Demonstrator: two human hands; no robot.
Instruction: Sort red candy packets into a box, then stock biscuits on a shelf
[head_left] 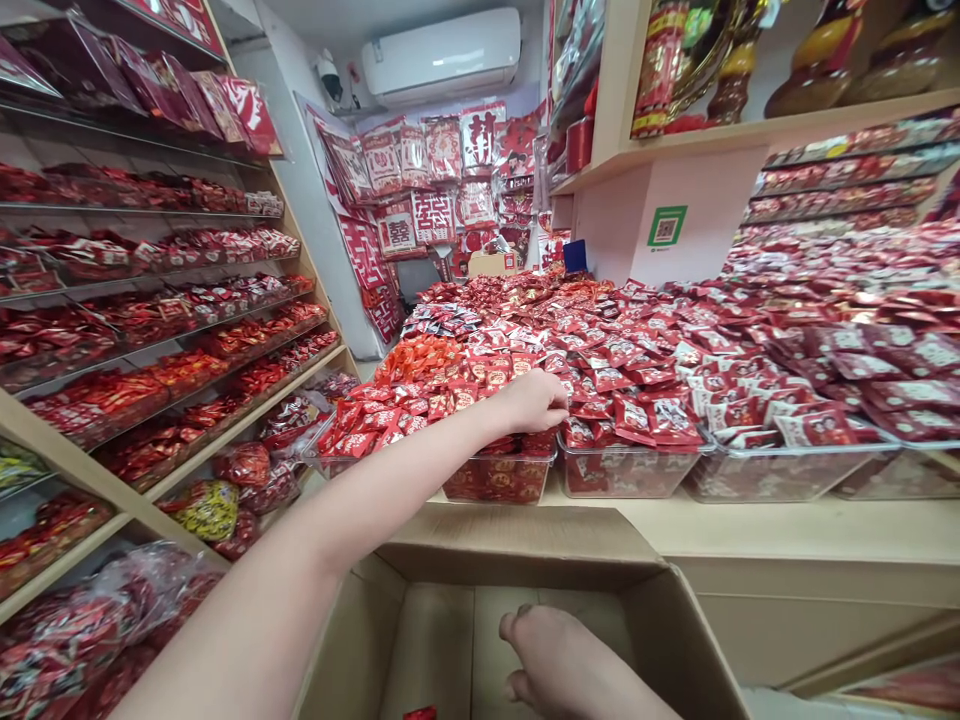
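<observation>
My left hand [536, 400] reaches over the front row of clear plastic bins, its fingers curled down at the red candy packets [499, 375]. Whatever lies within its fingers is hidden from view. Below, my right hand [555, 650] hangs inside a brown cardboard box [439, 630], thumb and forefinger apart with nothing seen between them. On the box floor, near the bottom edge of the view, lies one small red packet [420, 713]. The bin [502, 480] under my left hand is filled with red packets.
More full bins [634, 470] line the wooden counter [780, 530] to the right. Shelves [150, 340] of red packets rise at the left, with bagged goods [214, 508] low down. A wooden cabinet [630, 150] overhangs the counter at upper right.
</observation>
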